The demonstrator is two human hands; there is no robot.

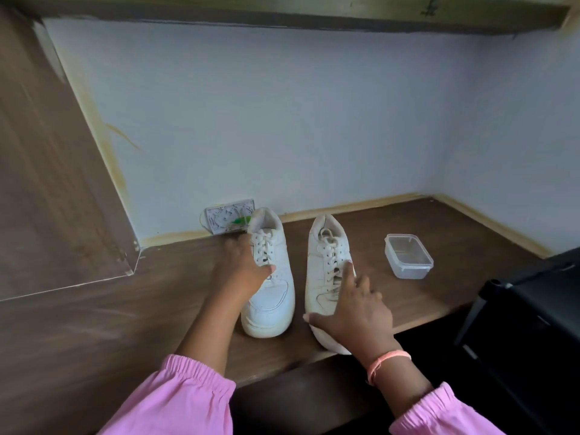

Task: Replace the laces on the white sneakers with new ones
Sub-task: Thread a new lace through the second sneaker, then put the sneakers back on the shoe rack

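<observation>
- Left sneaker [272, 296]: white, laced, toe towards the near edge of the brown wooden shelf [125, 309]
- Right sneaker [326, 271]: white, laced, just beside the first, its toe at the near edge
- Left hand [243, 271]: grips the left sneaker at its laced middle, thumb over the top, fingers down its far side
- Right hand [354, 312]: fingers spread and fairly straight, resting on the right sneaker, forefinger at its laces
- Clear plastic container [408, 260]: right of the sneakers, apart
- Wall socket plate [227, 219]: far, behind the left sneaker

gap between sneakers [298, 277]: narrow | right: tub [408, 260]; behind: wall box [230, 219], apparently touching
</observation>
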